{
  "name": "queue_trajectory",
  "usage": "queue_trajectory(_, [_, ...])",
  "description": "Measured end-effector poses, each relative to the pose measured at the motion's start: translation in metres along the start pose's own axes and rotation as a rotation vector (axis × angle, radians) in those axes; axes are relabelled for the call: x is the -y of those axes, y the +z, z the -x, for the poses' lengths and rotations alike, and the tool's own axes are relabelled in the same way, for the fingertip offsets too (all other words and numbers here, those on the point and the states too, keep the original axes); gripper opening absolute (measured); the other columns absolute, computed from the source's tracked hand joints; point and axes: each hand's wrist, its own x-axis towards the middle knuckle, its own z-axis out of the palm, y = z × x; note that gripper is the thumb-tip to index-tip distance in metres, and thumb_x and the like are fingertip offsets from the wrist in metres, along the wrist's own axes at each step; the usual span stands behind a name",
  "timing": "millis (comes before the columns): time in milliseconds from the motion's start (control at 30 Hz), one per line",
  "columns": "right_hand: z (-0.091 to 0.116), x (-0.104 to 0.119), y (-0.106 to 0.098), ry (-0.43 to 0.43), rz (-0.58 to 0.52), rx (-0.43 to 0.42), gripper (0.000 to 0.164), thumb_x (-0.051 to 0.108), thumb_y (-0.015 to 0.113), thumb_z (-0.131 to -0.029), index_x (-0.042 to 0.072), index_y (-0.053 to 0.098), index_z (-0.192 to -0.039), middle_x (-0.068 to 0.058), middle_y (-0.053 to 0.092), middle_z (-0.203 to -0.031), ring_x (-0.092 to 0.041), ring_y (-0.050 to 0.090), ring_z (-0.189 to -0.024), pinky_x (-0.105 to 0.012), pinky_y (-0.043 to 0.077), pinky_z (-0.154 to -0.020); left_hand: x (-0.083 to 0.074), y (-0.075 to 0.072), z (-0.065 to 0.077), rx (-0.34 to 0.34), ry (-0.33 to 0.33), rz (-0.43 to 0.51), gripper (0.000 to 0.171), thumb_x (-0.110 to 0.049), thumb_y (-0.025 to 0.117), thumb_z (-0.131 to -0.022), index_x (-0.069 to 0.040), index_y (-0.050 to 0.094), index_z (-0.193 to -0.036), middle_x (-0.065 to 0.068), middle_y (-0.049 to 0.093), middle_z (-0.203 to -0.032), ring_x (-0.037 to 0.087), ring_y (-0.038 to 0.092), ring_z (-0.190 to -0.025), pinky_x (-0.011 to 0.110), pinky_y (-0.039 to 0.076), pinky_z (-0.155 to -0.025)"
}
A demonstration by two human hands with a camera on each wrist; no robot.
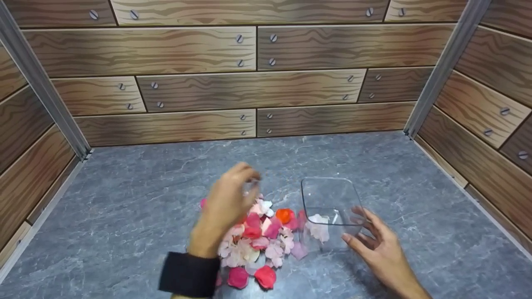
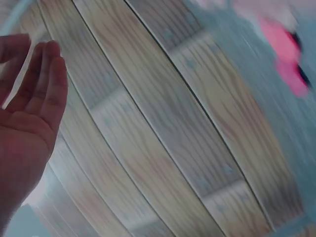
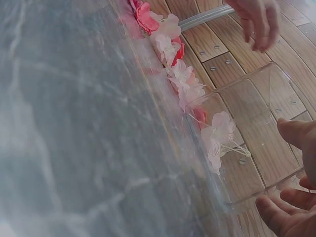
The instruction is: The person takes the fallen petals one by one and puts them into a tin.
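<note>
A clear square container (image 1: 331, 201) stands upright on the table, with a pale pink-white flower (image 1: 318, 229) inside near its bottom. My right hand (image 1: 380, 249) holds the container at its near right corner, thumb on one side and fingers round the other; the right wrist view shows the fingertips (image 3: 264, 205) at the wall. To the left lies a loose heap of artificial flowers and petals (image 1: 253, 243) in pink, white and red. Over the heap's far side hovers my left hand (image 1: 230, 193), fingers loosely bent and blurred. The left wrist view shows nothing in its palm.
An orange-red flower (image 1: 284, 215) lies at the heap's right edge, close to the container. Two red petals (image 1: 265, 277) lie at the near end. Wood-patterned walls (image 1: 199, 91) with metal corner posts enclose the grey marbled table (image 1: 137, 199).
</note>
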Motion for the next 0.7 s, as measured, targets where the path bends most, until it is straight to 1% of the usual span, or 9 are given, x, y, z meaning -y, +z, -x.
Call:
queue_trajectory(133, [0.0,0.001,0.0,0.018,0.026,0.001,0.071,0.015,0.082,-0.088,0.01,0.049,-0.15,-0.004,0.054,-0.148,-0.003,0.063,-0.124,-0.021,0.057,-0.098,0.029,-0.015,0.006,-0.067,-0.06,-0.073,0.014,0.002,0.072,-0.086,-0.004,0.075,-0.098,0.01,0.072,-0.099,0.026,0.071,-0.094,0.037,0.063,-0.082])
queue_trajectory(200, [-0.001,0.001,0.0,0.021,0.03,0.002,0.071,0.016,0.081,-0.089,0.011,0.048,-0.151,-0.005,0.054,-0.149,-0.002,0.062,-0.126,-0.019,0.055,-0.097,0.041,-0.019,0.008,-0.081,-0.096,-0.107,0.012,0.003,0.071,-0.085,-0.003,0.075,-0.095,0.01,0.071,-0.095,0.027,0.071,-0.09,0.04,0.062,-0.078])
queue_trajectory(267, [-0.001,0.001,0.0,0.021,0.028,0.004,0.07,0.017,0.081,-0.089,0.012,0.048,-0.151,-0.005,0.054,-0.149,-0.002,0.061,-0.127,-0.018,0.054,-0.097,0.051,-0.02,0.009,-0.071,-0.128,-0.122,0.011,0.003,0.07,-0.084,-0.003,0.075,-0.093,0.011,0.071,-0.093,0.028,0.071,-0.089,0.043,0.061,-0.075])
queue_trajectory(367, [-0.002,0.002,-0.001,0.024,0.027,0.004,0.07,0.018,0.081,-0.089,0.013,0.048,-0.151,-0.004,0.054,-0.149,-0.001,0.061,-0.127,-0.016,0.054,-0.096,0.061,-0.016,0.011,-0.016,-0.179,-0.123,0.011,0.002,0.069,-0.084,-0.002,0.075,-0.093,0.014,0.072,-0.095,0.03,0.071,-0.089,0.045,0.06,-0.075])
queue_trajectory(500, [-0.002,0.002,-0.001,0.029,0.011,0.004,0.071,0.017,0.082,-0.088,0.012,0.048,-0.151,-0.009,0.053,-0.151,0.001,0.061,-0.127,-0.017,0.055,-0.097,0.071,-0.008,0.015,0.108,-0.259,-0.112,0.016,0.002,0.069,-0.083,-0.001,0.075,-0.097,0.017,0.074,-0.1,0.032,0.07,-0.09,0.047,0.06,-0.078])
queue_trajectory(567, [-0.001,0.002,-0.001,0.034,0.007,0.005,0.072,0.017,0.082,-0.088,0.011,0.047,-0.151,-0.012,0.052,-0.152,0.002,0.06,-0.126,-0.017,0.055,-0.096,0.075,-0.004,0.018,0.159,-0.295,-0.112,0.02,0.003,0.069,-0.081,-0.001,0.075,-0.099,0.018,0.075,-0.102,0.031,0.069,-0.092,0.049,0.059,-0.08])
queue_trajectory(633, [0.0,0.002,-0.001,0.036,0.004,0.006,0.073,0.016,0.082,-0.088,0.01,0.047,-0.152,-0.013,0.052,-0.152,0.002,0.06,-0.125,-0.017,0.055,-0.096,0.078,0.0,0.022,0.187,-0.302,-0.109,0.022,0.005,0.068,-0.078,0.001,0.074,-0.099,0.019,0.074,-0.104,0.032,0.069,-0.094,0.05,0.059,-0.083])
queue_trajectory(700, [0.0,0.002,-0.001,0.035,0.006,0.007,0.072,0.016,0.082,-0.088,0.01,0.047,-0.152,-0.012,0.052,-0.151,0.002,0.061,-0.125,-0.016,0.054,-0.096,0.081,0.002,0.025,0.192,-0.294,-0.11,0.024,0.007,0.069,-0.075,0.002,0.074,-0.098,0.019,0.074,-0.103,0.033,0.069,-0.095,0.05,0.059,-0.084])
